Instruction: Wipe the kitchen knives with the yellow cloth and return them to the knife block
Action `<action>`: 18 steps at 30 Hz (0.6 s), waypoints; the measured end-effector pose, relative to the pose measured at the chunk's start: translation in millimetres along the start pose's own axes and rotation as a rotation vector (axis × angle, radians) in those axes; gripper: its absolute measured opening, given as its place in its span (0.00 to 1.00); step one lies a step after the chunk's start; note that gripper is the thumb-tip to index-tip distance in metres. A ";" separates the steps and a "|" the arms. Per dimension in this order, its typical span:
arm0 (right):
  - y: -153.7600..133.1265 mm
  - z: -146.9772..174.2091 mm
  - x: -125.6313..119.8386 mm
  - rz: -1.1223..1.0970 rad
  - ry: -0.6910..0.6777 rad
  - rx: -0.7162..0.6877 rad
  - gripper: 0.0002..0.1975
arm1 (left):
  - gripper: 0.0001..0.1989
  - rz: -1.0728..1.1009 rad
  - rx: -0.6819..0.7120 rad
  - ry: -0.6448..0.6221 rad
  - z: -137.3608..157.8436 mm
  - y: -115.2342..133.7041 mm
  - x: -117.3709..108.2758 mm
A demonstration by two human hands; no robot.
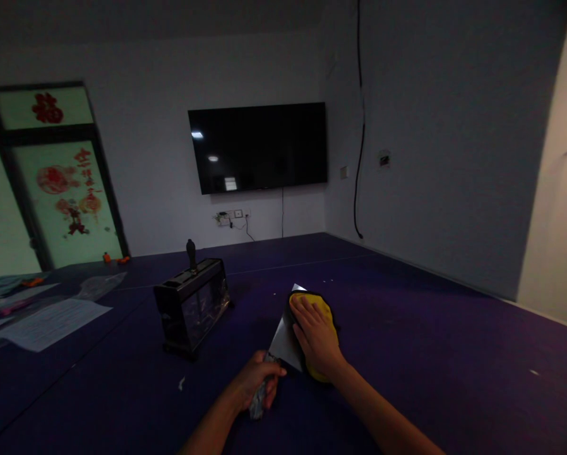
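Note:
My left hand (259, 380) is closed around the grey-wrapped handle of a broad-bladed knife (283, 343). The shiny blade slants away from me, and its tip shows beyond a yellow cloth (329, 316) with a dark edge. On top of that cloth lies my right hand (316, 332), fingers extended, pressing it against the blade's right side. Part of the blade is hidden beneath the cloth and hand. Left of both hands stands a black knife block (193, 303) with clear sides; one dark handle sticks up from its top.
The purple tabletop (397, 379) carries small white scraps. Paper sheets (51, 322) and clear plastic bags (101, 285) lie at the left, with small orange items (122, 260) at the far edge. A television (259, 148) hangs on the far wall; a black cable (360, 158) runs down the corner.

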State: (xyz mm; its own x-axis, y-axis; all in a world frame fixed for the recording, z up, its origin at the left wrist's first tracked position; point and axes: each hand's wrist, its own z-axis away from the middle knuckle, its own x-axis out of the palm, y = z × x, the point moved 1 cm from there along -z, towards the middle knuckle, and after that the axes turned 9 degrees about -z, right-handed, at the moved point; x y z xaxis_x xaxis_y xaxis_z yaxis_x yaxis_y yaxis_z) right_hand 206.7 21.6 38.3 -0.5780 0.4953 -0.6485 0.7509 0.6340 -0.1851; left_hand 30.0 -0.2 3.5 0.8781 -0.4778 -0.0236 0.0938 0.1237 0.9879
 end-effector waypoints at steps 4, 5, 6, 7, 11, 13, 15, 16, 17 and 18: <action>-6.5 -0.7 -1.5 -0.028 -0.051 -0.085 0.24 | 0.10 -0.007 -0.014 -0.012 1.0 1.3 0.6; -6.7 -1.1 -2.1 -0.025 -0.057 -0.088 0.24 | 0.10 -0.010 -0.013 -0.012 1.8 2.2 1.2; -6.2 -1.5 -2.9 -0.018 -0.059 -0.085 0.25 | 0.10 -0.012 -0.012 -0.010 2.6 3.1 1.9; -5.4 -1.9 -3.7 -0.008 -0.056 -0.077 0.25 | 0.11 -0.016 -0.012 -0.009 3.5 4.0 2.5; 0.5 -3.6 -6.7 0.036 0.000 -0.020 0.26 | 0.10 -0.047 -0.022 -0.019 6.2 6.2 4.3; 4.0 -4.2 -7.7 0.055 0.037 0.014 0.25 | 0.11 -0.059 -0.025 -0.025 6.7 6.7 4.7; 7.7 -4.6 -8.4 0.075 0.069 0.050 0.25 | 0.11 -0.064 -0.023 -0.035 6.9 7.1 5.2; 9.5 -4.7 -8.6 0.083 0.083 0.068 0.25 | 0.11 -0.066 -0.020 -0.043 6.9 7.2 5.5; 11.2 -4.8 -8.8 0.088 0.092 0.084 0.25 | 0.11 -0.069 -0.016 -0.053 6.8 7.4 5.9; 12.7 -4.9 -9.0 0.090 0.097 0.094 0.24 | 0.10 -0.071 -0.013 -0.064 6.7 7.5 6.2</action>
State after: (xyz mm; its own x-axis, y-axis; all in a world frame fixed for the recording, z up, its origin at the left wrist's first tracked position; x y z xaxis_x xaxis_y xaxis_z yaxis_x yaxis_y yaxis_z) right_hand 219.8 28.1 45.4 -0.5319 0.6053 -0.5922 0.8250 0.5282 -0.2012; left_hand 33.0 -8.1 11.8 0.8372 -0.5405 -0.0836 0.1614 0.0982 0.9820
